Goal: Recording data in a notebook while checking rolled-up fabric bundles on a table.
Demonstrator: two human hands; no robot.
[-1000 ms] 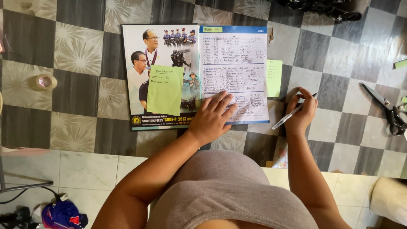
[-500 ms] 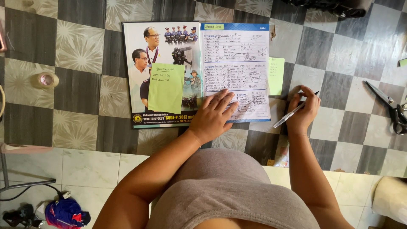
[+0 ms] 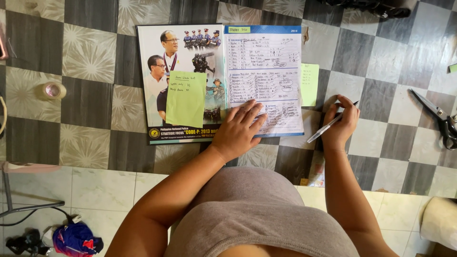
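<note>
An open planner book point(image 3: 266, 57) lies flat on the checkered floor, a photo page at left and a handwritten page at right. My left hand point(image 3: 238, 131) rests palm down on the lower part of the written page, fingers spread. A green sticky note point(image 3: 186, 98) with handwriting is stuck on the photo page. My right hand point(image 3: 341, 124) holds a white pen point(image 3: 328, 125) just right of the book, tip pointing down-left. Another light green note point(image 3: 309, 84) pokes out from the book's right edge.
Black-handled scissors point(image 3: 438, 119) lie on the floor at far right. A roll of tape point(image 3: 52, 90) sits at far left. A blue and red bundle point(image 3: 76, 239) and cables lie at bottom left. A dark object point(image 3: 376, 7) is at the top edge.
Both hands stay nearly where they were. The view has shifted slightly, and the right hand with the pen has lifted a little toward the book's edge.
</note>
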